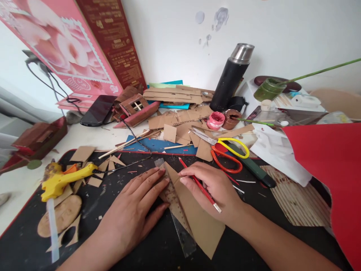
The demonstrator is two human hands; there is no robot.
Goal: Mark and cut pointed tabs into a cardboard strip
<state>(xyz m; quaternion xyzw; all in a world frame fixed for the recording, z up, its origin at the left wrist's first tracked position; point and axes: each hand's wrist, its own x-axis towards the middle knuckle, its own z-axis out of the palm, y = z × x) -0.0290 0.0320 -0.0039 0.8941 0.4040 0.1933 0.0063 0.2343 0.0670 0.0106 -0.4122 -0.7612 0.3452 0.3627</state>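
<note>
Pressed flat, with its fingers close together and its thumb apart, the left hand lies on the clear ruler at the lower centre of the frame. Just to the right, the right hand holds the red pencil, which passes under the forefinger, its white end toward the bottom; whether the tips of thumb and forefinger also pinch something else, I cannot tell. The brown cardboard piece is at the lower centre, partly beneath the ruler. At the left of the frame rests a yellow glue gun; right of centre, the scissors lie beyond the right hand. In my judgement, the ruler could turn, because the left hand presses mainly its upper half and its lower end has no finger on it; a sideways push of the pencil would be enough. The cardboard piece could slide too, and the right hand could knock the scissors if it reaches farther up the frame. As for writing, the carton at upper left carries gold letters, too small to read; a cardboard strip near the upper centre shows printed digits, upside down, only partly legible. On pencil and ruler, I find no readable brand.
</note>
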